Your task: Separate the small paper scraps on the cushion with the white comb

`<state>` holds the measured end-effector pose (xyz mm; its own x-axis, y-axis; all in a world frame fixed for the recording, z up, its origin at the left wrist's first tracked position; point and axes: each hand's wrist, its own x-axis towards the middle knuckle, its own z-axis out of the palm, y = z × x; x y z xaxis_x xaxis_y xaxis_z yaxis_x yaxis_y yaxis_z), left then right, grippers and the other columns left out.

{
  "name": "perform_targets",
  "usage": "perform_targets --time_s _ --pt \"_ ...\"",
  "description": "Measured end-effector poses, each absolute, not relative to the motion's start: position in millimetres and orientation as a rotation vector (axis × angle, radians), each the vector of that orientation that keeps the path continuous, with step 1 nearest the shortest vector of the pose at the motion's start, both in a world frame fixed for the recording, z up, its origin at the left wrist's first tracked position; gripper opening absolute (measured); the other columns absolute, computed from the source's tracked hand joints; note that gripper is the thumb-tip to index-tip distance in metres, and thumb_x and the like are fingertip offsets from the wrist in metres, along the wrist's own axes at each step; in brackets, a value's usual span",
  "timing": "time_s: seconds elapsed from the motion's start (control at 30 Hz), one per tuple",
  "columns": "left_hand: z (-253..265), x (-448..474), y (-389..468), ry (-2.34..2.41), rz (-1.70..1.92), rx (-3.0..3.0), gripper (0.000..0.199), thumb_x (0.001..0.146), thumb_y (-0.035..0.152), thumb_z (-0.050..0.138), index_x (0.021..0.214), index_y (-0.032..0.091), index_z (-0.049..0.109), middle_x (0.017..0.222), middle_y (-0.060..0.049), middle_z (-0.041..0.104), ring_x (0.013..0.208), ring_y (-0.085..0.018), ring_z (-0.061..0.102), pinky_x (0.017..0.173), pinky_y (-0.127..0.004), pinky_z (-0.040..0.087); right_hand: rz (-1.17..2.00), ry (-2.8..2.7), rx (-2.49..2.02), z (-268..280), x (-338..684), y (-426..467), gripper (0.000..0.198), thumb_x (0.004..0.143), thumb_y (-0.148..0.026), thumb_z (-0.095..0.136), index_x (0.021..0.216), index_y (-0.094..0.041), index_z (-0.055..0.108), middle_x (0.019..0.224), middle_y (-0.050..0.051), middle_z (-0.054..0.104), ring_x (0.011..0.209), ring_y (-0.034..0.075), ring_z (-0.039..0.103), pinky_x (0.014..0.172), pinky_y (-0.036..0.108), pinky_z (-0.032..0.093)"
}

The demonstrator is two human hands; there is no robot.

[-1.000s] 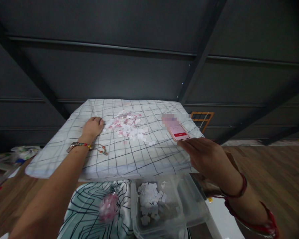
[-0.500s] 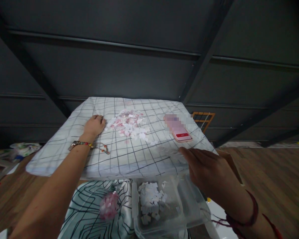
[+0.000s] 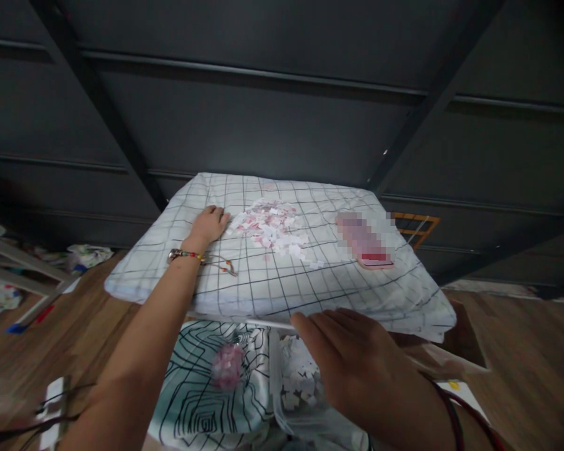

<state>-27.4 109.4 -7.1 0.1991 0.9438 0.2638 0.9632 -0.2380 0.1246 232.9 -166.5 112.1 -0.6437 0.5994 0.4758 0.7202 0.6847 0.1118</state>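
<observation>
Right hand (image 3: 352, 360) hanging over clear plastic box (image 3: 276, 383), fingers bunched, can't tell if holding anything; white paper squares (image 3: 295, 371) already lying inside. Left hand (image 3: 207, 226) resting on checked cloth (image 3: 263, 291), thumb parted, gripping nothing visible. Beside it, pink-and-white scrap heap (image 3: 271, 227) lying mixed, plenty left unboxed.

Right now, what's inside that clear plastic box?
Small, flat white paper pieces lie in the left part of the clear plastic box. The person's right hand hides much of its right part, so I can't tell what's there.
</observation>
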Motion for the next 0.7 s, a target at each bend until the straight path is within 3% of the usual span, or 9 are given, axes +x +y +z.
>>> perform_targets --time_s 0.27,0.4,0.7 --pt "-9 -29 109 -1.896 -0.471 -2.385 0.049 0.092 0.04 0.028 0.118 0.007 0.055 0.124 -0.017 0.055 0.122 -0.027 0.044 0.103 -0.04 0.036 -0.611 -2.381 -1.119 109 275 -138 0.032 0.077 0.0 0.039 0.096 -0.009 0.063 0.07 0.006 0.067 0.057 0.013 0.057 0.055 0.027 0.045" --pt "-9 -29 109 -1.882 -0.48 -2.387 0.051 0.091 0.04 0.028 0.117 0.005 0.055 0.123 -0.019 0.055 0.123 -0.028 0.043 0.103 -0.041 0.036 -0.767 -2.31 -1.243 99 308 -108 0.03 0.079 -0.005 0.041 0.096 -0.014 0.065 0.076 0.006 0.069 0.065 0.016 0.06 0.058 0.027 0.044" --pt "-8 -30 109 -1.866 -0.443 -2.382 0.05 0.091 0.04 0.027 0.116 0.007 0.055 0.122 -0.019 0.055 0.12 -0.028 0.045 0.102 -0.041 0.037 -0.752 -2.332 -1.332 84 329 -90 0.028 0.079 -0.002 0.043 0.091 -0.015 0.064 0.076 0.004 0.068 0.066 0.015 0.058 0.063 0.027 0.041"
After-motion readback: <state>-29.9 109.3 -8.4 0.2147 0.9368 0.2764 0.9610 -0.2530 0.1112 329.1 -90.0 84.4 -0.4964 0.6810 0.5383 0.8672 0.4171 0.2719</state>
